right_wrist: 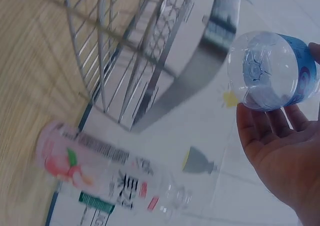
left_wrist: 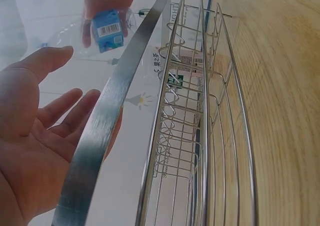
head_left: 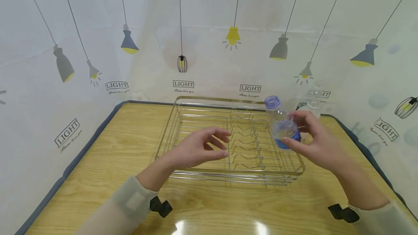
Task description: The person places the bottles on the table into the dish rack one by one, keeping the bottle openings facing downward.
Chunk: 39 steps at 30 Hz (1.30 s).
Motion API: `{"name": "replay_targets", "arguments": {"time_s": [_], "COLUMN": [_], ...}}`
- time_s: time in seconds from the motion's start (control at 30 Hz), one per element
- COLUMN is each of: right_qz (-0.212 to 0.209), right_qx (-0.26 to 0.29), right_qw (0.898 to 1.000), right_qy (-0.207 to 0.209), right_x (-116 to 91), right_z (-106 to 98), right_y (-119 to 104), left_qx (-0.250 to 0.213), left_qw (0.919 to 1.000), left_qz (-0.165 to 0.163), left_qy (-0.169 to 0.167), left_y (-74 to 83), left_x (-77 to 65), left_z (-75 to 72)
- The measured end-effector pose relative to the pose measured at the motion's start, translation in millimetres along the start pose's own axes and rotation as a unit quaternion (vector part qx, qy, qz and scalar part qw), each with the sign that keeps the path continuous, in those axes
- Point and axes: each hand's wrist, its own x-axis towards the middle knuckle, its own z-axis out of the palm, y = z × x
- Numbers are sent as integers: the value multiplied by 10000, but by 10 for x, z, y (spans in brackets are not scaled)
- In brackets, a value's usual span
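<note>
My right hand holds a clear plastic water bottle with a blue label and a purple-blue neck, tilted, over the right side of a wire dish rack. In the right wrist view the bottle's clear base faces the camera. My left hand hovers above the rack's left half, fingers loosely bent with nothing between them. In the left wrist view that hand shows beside the rack's flat metal rim.
A clear bottle with a pink peach label stands right of the rack, with a green label showing behind it. The wooden table meets a lamp-printed cloth at the back and sides.
</note>
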Motion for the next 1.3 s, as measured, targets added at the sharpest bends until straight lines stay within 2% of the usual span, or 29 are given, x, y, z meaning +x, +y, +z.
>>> {"name": "replay_targets", "arguments": {"time_s": [0.13, 0.37, 0.47, 0.6, 0.77, 0.93, 1.1, 1.3], "right_qz": [-74, -889, -1078, -1083, -991, -1099, -1118, -872], "right_qx": [-78, 2, 73, 94, 97, 88, 57, 17], "right_qw": [9994, 9946, 9922, 9910, 9905, 9893, 9902, 9930], "right_qy": [-327, -542, -630, -778, -952, -953, -840, -793], "right_x": [47, 112, 130, 145, 151, 158, 158, 160], "right_z": [177, 448, 523, 587, 618, 631, 614, 581], "right_y": [-172, -307, -307, -313, -347, -340, -318, -253], "left_qx": [-131, -724, -967, -1006, -799, -795, -1005, -1402], "left_qw": [9999, 9972, 9951, 9946, 9963, 9961, 9943, 9893], "left_qz": [55, 162, 204, 178, 111, 172, 99, -66], "left_qy": [14, 35, 48, 186, 301, 335, 354, 395], "left_y": [29, 98, 122, 124, 105, 73, 48, 24], "left_x": [26, 37, 42, 49, 35, 21, 14, -12], "left_z": [17, 43, 47, 40, 26, 27, 16, -22]}}
